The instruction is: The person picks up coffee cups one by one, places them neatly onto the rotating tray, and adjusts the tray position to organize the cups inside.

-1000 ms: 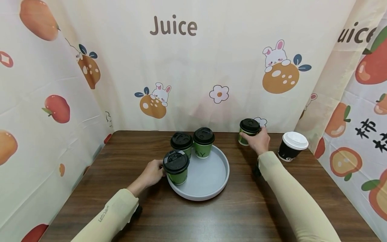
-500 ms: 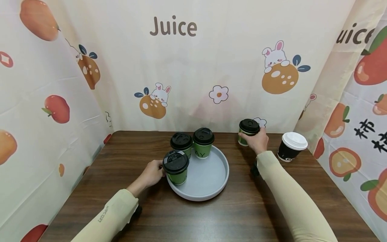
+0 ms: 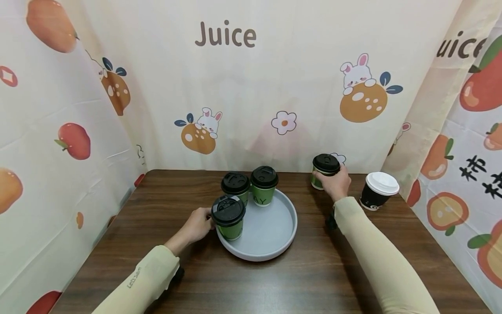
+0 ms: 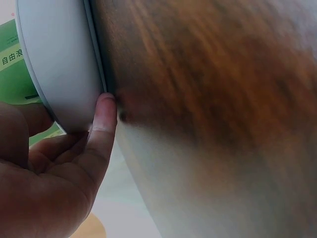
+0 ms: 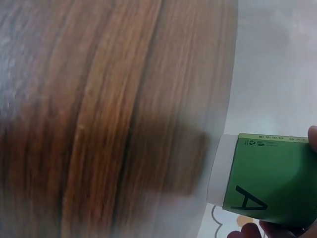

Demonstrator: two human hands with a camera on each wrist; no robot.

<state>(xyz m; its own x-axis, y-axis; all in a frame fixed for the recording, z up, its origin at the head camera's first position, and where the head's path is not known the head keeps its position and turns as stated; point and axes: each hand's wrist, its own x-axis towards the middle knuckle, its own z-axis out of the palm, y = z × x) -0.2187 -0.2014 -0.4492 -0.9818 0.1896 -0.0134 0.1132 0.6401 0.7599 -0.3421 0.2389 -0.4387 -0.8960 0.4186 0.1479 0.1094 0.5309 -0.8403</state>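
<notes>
My left hand [image 3: 196,225] grips the left rim of a round, light grey tray [image 3: 270,233]. In the left wrist view the thumb is over the edge of the tray wall [image 4: 59,54], and a fingertip reaches its underside. Three green paper cups with black lids stand upright on the tray's left and back: a front cup [image 3: 229,229], a cup behind it [image 3: 235,183] and a back cup [image 3: 264,194]. At the back right, my right hand [image 3: 337,182] holds another green paper cup [image 5: 270,178] with a black lid, upright by the curtain. Its fingers are partly cut off in the right wrist view.
A black paper cup [image 3: 372,196] with a white lid stands on the wooden table [image 3: 251,288], right of my right hand. A printed curtain [image 3: 243,87] rises behind the table's back edge, with more curtains along both sides.
My right hand and the green cup in it have shifted very slightly to the right. The left hand, the tray and its cups stay put.
</notes>
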